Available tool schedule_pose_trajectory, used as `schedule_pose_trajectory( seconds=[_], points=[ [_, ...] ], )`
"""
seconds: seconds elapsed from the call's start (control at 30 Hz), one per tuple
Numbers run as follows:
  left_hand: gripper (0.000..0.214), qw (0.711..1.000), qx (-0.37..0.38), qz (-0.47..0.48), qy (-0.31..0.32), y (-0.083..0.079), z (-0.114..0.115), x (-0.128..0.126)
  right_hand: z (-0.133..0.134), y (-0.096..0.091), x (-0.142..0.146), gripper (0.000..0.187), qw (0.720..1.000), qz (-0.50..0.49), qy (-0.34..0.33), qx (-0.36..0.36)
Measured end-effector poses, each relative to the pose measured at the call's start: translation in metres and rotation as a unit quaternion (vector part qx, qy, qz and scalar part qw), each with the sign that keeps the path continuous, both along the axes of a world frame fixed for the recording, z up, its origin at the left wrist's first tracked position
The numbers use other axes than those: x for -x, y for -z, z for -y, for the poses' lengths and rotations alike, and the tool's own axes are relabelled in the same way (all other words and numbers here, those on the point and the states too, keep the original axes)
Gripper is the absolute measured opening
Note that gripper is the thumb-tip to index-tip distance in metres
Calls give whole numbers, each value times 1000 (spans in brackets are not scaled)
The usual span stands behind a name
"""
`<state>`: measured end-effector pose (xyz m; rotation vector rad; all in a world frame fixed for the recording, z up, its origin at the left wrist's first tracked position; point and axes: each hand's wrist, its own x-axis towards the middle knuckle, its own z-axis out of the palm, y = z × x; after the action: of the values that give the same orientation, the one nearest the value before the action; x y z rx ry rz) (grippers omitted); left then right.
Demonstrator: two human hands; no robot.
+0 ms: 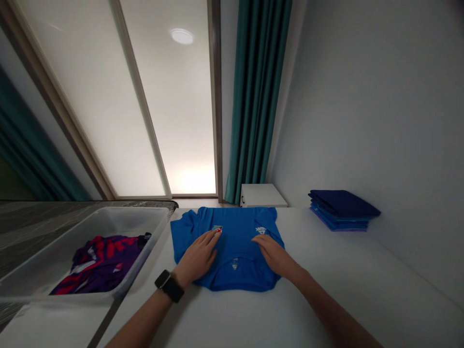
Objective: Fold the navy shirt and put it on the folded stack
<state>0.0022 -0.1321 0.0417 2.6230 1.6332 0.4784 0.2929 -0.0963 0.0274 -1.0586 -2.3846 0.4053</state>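
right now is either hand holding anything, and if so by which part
Nothing appears held; the left hand and right hand rest on the bright blue fabric shirt.

Left hand [198,256] and right hand [273,253] each hide part of the blue shirt [239,241]. Neck print [235,265]: too small to read. Left forearm [145,314] and right forearm [326,304] cut off by lower edge. Clear tub [134,211] cropped at left; lettering on the purple-red garment [105,261] lost in folds. White cabinet [264,194]: lower part hidden behind table [224,319]. Blue stack [342,210]: layers not countable. Curtain [255,96] beside the wall: top out of view.
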Motion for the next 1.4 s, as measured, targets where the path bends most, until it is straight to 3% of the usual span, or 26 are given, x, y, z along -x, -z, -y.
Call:
schedule_pose_trajectory(
  seconds=[0.17, 0.43, 0.83, 1.13, 1.4],
  points=[
    [52, 998, 17, -39, -40, 20, -32, -15, -36, 18, 17, 47, 992, 97, 79, -10],
    [58, 994, 56, -55, -82, 35, -40, -11, -37, 26, 25, 64, 973, 203, 105, 40],
    [63, 990, 52, -66, -114, 37, -9, -15, 2, 11, 15, 65, 965, 226, 100, 84],
    [60, 991, 53, -50, -111, 33, 12, -18, 35, 17, 5, 63, 972, 197, 104, 75],
    [60, 992, 44, -38, -112, 43, 35, -21, 63, 18, 2, 63, 972, 191, 111, 80]
  ],
)
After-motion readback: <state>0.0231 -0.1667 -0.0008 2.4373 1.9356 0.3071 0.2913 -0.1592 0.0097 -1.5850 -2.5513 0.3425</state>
